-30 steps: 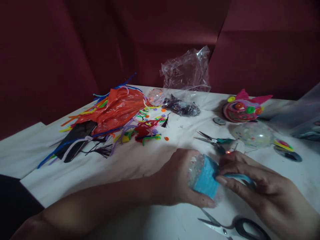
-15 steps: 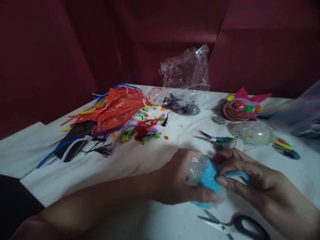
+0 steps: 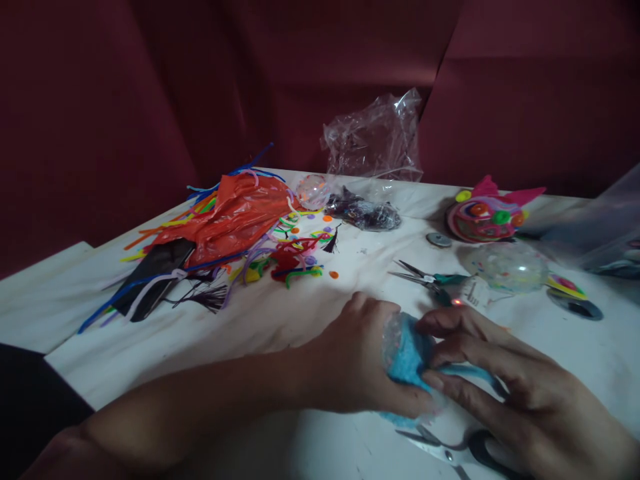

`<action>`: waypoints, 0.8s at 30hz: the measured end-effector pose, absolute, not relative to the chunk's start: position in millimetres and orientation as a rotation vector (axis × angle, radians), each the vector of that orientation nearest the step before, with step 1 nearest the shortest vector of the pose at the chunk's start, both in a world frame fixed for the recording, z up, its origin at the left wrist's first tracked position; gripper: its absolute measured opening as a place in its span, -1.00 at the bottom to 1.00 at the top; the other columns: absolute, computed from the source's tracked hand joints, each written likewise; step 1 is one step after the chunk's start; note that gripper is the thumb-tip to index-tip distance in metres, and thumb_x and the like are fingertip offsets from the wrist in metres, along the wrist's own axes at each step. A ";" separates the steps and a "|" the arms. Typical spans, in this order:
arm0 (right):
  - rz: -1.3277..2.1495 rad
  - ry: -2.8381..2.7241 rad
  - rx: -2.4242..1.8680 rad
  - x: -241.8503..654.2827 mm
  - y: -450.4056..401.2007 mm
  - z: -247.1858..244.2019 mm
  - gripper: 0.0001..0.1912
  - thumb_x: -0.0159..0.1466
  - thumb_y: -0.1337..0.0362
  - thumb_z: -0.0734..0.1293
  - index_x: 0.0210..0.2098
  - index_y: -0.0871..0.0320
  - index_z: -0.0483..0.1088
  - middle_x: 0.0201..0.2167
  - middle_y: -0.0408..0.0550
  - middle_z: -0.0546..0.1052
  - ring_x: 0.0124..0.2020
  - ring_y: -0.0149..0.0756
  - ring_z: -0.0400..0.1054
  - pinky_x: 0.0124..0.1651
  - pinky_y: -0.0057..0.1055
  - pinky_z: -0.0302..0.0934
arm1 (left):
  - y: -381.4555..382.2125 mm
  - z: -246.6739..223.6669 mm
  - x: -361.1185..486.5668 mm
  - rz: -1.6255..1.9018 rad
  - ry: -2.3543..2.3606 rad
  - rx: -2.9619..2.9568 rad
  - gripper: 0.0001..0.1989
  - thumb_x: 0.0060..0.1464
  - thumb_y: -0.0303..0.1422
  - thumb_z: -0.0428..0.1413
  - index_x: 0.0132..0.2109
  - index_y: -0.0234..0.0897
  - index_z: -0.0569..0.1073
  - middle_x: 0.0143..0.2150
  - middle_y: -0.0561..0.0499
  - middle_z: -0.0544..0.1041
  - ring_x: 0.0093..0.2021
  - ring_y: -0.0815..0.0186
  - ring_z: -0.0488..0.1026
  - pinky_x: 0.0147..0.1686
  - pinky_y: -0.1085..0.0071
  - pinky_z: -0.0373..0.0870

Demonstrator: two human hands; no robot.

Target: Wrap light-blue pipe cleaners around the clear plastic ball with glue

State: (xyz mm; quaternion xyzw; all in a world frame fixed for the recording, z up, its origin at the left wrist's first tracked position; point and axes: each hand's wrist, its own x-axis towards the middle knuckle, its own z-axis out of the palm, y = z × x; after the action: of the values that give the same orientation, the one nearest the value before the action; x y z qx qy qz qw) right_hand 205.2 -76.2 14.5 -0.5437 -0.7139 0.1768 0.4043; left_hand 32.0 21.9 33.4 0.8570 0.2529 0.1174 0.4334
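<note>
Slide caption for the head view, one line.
Left hand grips a clear rounded piece while right hand touches its blue band, scissors nearby.

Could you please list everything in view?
Held ball: one, clear, front
Strip: one, blue, on held ball
Scissors: one, black handles, front right
Tool: one, green handles, right
Device: one, white, beside tool
Loose balls: two, clear, back and right
Decorated ball: one, pink, right
Discs: two, grey, right
Patch: one, yellow, right
Bags: two, clear, back and right
Bundle: one, black, back
Sheet: one, red, left
Packet: one, black, left
Fuzzy sticks: many, mixed, left
Tassels: several, black, left centre
Small pieces: many, mixed, left centre
Table: one, white, beneath
Wall: one, dark red, behind
Left grip: one, around held ball
Right grip: one, at strip
</note>
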 end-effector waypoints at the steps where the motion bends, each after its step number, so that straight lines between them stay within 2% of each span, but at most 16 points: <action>1: 0.463 -1.842 -1.310 206.5 -75.8 16.9 -0.71 0.39 0.09 0.27 -0.36 0.13 0.44 -0.15 -0.07 0.25 -0.10 -0.23 0.19 -0.13 -0.62 0.25 | 21.9 34.3 31.6 0.285 0.630 2.141 -0.40 -0.34 -0.24 0.28 -0.10 -0.34 0.31 -0.16 -0.09 0.28 -0.10 0.12 0.25 -0.11 0.17 0.28; 5: 0.469 -1.893 -1.201 209.7 -72.3 24.3 -0.75 0.46 0.08 0.22 -0.26 0.03 0.42 -0.05 -0.19 0.23 0.02 -0.34 0.11 -0.08 -0.74 0.18 | 21.0 35.3 29.2 0.283 0.641 2.117 -0.39 -0.34 -0.28 0.27 -0.08 -0.38 0.30 -0.15 -0.10 0.28 -0.11 0.13 0.25 -0.10 0.19 0.28; 10: 0.418 -1.664 -1.465 203.9 -72.3 22.8 -0.56 0.28 -0.10 0.36 -0.40 0.17 0.46 -0.24 0.05 0.30 -0.09 -0.06 0.20 -0.16 -0.47 0.32 | 20.0 31.9 28.1 0.300 0.642 2.084 -0.32 -0.35 -0.28 0.27 -0.02 -0.37 0.25 -0.09 -0.13 0.26 -0.09 0.12 0.24 -0.10 0.19 0.28; 13: 0.368 -1.561 -1.549 200.6 -74.7 18.2 -0.51 0.23 -0.14 0.39 -0.44 0.21 0.43 -0.33 0.07 0.30 -0.17 -0.05 0.24 -0.16 -0.42 0.32 | 19.9 30.9 28.3 0.297 0.643 2.080 -0.31 -0.35 -0.24 0.28 -0.03 -0.36 0.25 -0.09 -0.12 0.27 -0.09 0.12 0.24 -0.10 0.18 0.28; 17: 0.340 -1.550 -1.562 200.9 -75.8 16.7 -0.49 0.24 -0.15 0.38 -0.47 0.22 0.41 -0.35 0.07 0.29 -0.21 -0.07 0.26 -0.16 -0.42 0.31 | 19.1 30.4 28.5 0.314 0.649 2.085 -0.30 -0.35 -0.21 0.27 -0.02 -0.32 0.23 -0.07 -0.13 0.26 -0.08 0.12 0.23 -0.09 0.16 0.28; 20: 0.365 -1.647 -1.481 203.9 -74.0 21.1 -0.52 0.29 -0.11 0.35 -0.46 0.21 0.43 -0.26 0.06 0.29 -0.15 -0.09 0.23 -0.15 -0.47 0.30 | 18.6 30.2 28.7 0.309 0.638 2.086 -0.32 -0.34 -0.23 0.26 -0.02 -0.32 0.22 -0.06 -0.13 0.26 -0.08 0.12 0.23 -0.07 0.16 0.26; 24: 0.503 -1.850 -1.240 207.8 -70.0 27.2 -0.61 0.42 -0.02 0.26 -0.39 0.10 0.46 -0.08 -0.10 0.24 -0.03 -0.29 0.16 -0.12 -0.71 0.21 | 18.6 30.2 28.9 0.299 0.630 2.076 -0.32 -0.34 -0.26 0.27 -0.03 -0.34 0.23 -0.07 -0.13 0.25 -0.08 0.12 0.22 -0.07 0.16 0.26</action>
State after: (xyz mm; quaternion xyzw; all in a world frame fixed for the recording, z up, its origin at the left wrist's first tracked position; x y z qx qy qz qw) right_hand 207.8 -70.0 27.2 -0.4937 -0.7368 0.2004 0.4163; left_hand 28.9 18.6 30.2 0.8428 0.2558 0.1213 0.4578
